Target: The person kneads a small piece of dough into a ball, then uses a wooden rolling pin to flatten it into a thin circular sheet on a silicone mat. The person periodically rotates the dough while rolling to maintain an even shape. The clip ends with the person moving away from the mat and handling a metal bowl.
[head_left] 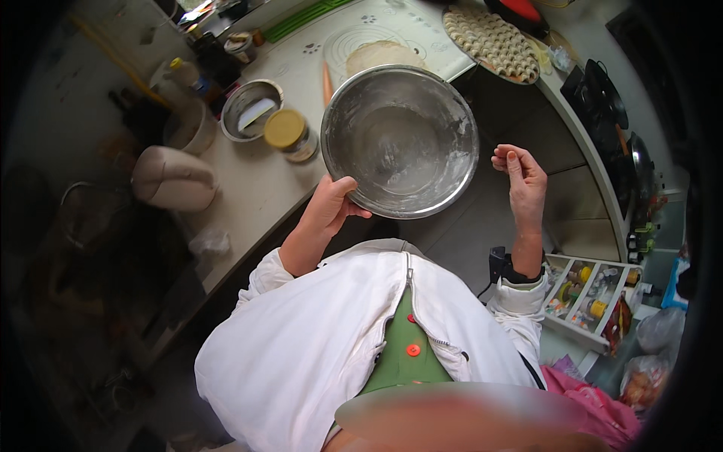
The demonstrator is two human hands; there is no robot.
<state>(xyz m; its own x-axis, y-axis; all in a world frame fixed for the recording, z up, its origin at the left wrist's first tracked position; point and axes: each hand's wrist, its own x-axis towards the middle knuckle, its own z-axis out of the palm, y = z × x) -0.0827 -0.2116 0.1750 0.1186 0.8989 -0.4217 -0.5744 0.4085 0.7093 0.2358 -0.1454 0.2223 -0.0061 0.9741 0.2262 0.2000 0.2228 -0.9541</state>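
A large round steel bowl hangs in front of me, tilted so its inside faces me. White, flour-like smears coat its wall and bottom. My left hand grips the near left rim, thumb over the edge and fingers beneath. To the right of the bowl, apart from it, my right hand is raised with half-bent fingers and nothing visible in it. Beyond the bowl, partly hidden by it, a flat sheet of dough lies on a marked white mat. A wooden rolling pin lies beside it.
Left on the counter stand a jar with a yellow lid, a smaller steel bowl and a pale, rounded container. At far right sits a tray of dumplings. Pans and a drawer of small jars are at right.
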